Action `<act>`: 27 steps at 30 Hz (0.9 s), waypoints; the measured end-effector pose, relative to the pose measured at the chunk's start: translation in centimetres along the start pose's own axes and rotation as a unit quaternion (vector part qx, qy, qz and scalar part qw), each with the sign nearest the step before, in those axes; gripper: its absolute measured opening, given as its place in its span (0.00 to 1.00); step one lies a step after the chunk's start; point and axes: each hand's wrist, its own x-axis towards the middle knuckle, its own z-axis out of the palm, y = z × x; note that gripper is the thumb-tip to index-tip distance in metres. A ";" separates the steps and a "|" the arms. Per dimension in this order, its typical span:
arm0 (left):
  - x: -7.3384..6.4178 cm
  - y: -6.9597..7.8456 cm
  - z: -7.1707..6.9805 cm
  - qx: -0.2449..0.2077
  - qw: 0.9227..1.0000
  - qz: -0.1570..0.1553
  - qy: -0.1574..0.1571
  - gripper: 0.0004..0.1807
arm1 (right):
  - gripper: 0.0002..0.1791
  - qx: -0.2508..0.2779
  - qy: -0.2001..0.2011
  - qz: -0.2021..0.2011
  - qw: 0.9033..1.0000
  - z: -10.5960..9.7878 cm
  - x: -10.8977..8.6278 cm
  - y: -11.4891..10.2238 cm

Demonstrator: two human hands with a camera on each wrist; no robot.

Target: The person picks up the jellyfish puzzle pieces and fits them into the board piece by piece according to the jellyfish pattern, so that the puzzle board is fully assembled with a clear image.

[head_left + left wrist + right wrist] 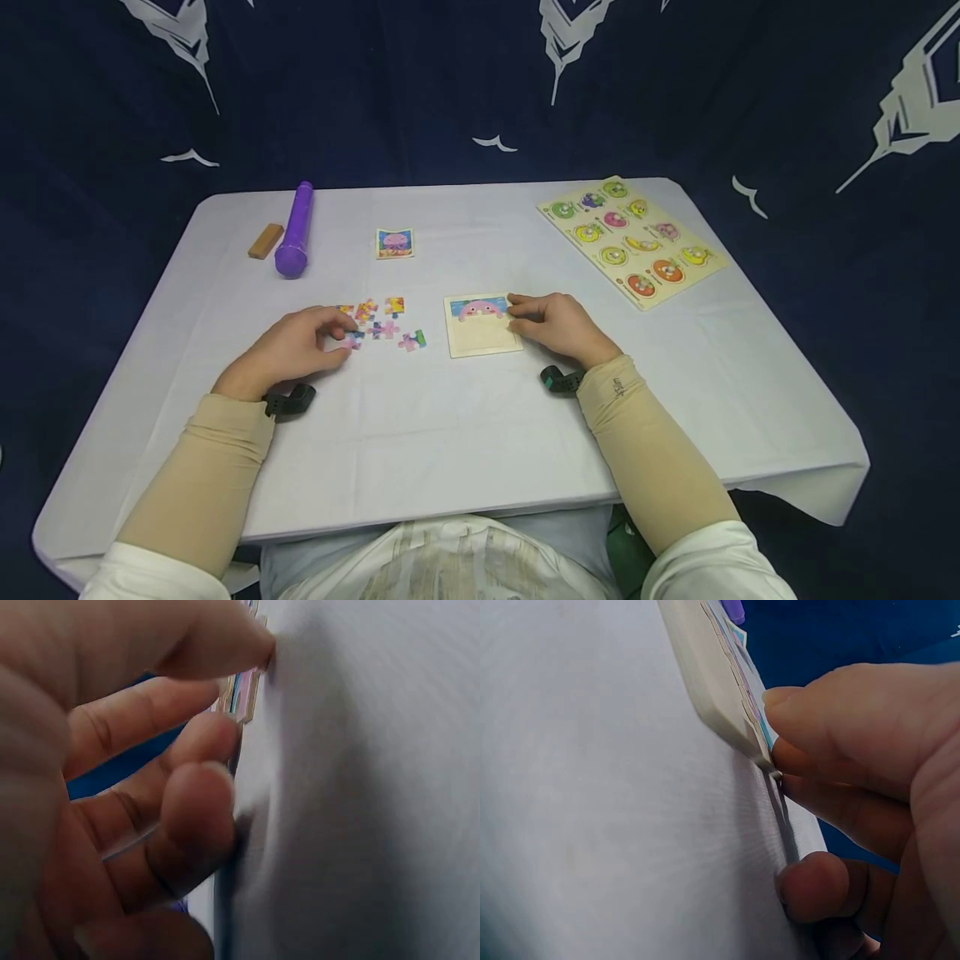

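Observation:
My left hand is over the left side of a small group of jigsaw pieces. Its thumb and index fingertip stand apart, right at a pink and blue piece; in the left wrist view the thumb tip comes down to the cloth beside the pieces' edges. My right hand rests at the right edge of a square puzzle tray, thumb and fingertips against its side. In the tray, a strip with a pink animal's head fills the top; bare wood shows below.
Behind the pieces lies a small picture card. A purple microphone-shaped stick and a brown wooden block lie at the back left. A fruit peg board lies at the back right of the white-covered table.

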 end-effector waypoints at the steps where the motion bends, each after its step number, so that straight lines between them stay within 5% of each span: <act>1: 0.0 0.0 -0.1 0.004 1.000 -0.010 -0.001 0.20 | 0.18 0.001 0.000 -0.001 1.000 0.0 0.0 0.0; 9: -0.1 0.1 -0.1 0.044 0.994 -0.098 0.015 0.33 | 0.18 0.003 -0.003 0.001 1.000 0.0 0.0 0.0; 18: 0.1 0.0 -0.1 0.039 0.996 -0.073 0.012 0.17 | 0.18 0.008 -0.004 0.005 1.000 0.0 -0.1 0.0; 27: 0.0 -0.3 -0.3 0.035 0.996 -0.078 0.010 0.25 | 0.18 0.005 -0.002 0.006 1.000 -0.1 -0.1 -0.2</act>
